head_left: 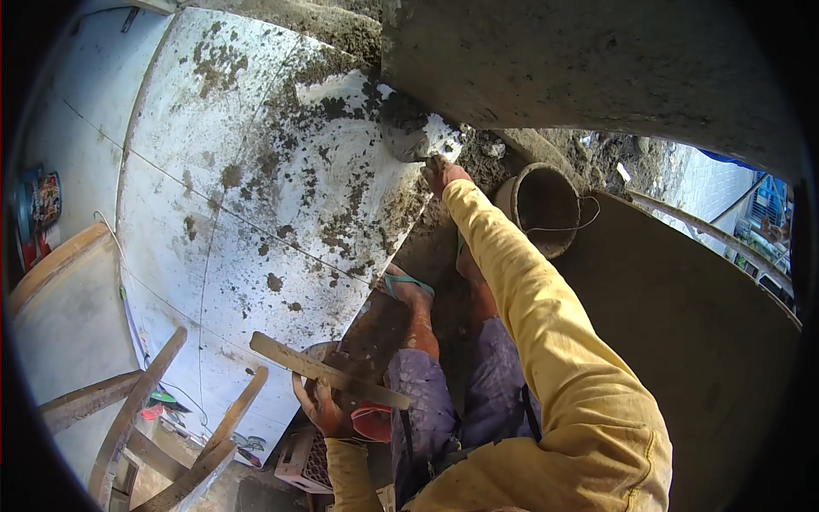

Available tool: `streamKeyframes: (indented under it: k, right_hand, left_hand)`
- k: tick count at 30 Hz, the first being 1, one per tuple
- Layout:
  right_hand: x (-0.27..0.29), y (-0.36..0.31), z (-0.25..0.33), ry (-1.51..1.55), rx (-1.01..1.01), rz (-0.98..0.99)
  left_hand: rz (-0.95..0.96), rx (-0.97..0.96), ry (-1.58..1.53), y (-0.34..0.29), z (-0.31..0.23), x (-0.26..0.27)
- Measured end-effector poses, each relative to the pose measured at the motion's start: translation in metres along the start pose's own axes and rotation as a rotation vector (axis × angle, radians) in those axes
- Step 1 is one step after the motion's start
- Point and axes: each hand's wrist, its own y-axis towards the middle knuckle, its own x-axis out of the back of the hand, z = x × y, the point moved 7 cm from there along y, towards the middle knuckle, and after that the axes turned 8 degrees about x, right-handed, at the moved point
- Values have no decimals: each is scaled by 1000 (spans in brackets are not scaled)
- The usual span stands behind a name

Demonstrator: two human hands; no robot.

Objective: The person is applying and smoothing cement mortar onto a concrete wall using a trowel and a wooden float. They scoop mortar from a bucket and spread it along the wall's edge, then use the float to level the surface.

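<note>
Head cam: R fingers (438, 169) grip trowel (407, 145); L fingers (302, 393) hold wood brd (328, 369).

White panel (166, 264), thin dark lines crossing it, carries wet-looking grey-brown mud (328, 66), densest toward the upper right. Smaller clumps (274, 282) dot the middle; lower left mostly bare white. Dark dirt floor (363, 341) runs along panel's right edge. On it: round bucket (510, 198), wire handle, and sandaled foot (413, 290), teal strap.
</note>
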Motion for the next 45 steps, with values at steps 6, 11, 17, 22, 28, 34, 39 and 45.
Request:
streamKeyframes:
  k: [6, 11, 17, 22, 28, 34, 39, 45]
  right_hand:
    - [75, -24, 14, -197, -127, -11]
    - [122, -87, 24, -290, -66, 9]
    - [232, -227, 103, -327, 305, -105]
    - [287, -323, 158, -394, 239, -65]
    - [267, -400, 233, -458, 420, 228]
    - [240, -363, 275, -119, 614, 774]
    - [324, -301, 212, -255, 296, -323]
    - [318, -408, 167, -67, 264, -245]
  left_hand:
    - [21, -42, 2, -9, -7, 6]
    - [20, 7, -183, -42, -48, -15]
    - [124, -50, -176, -56, -94, 5]
    - [143, -200, -136, -50, -128, 16]
    - [146, -234, -120, -53, -131, 37]
    - [101, -182, -153, -61, -113, 57]
    - [70, -173, -195, -45, -92, 71]
    - [256, -60, -334, -27, -137, -55]
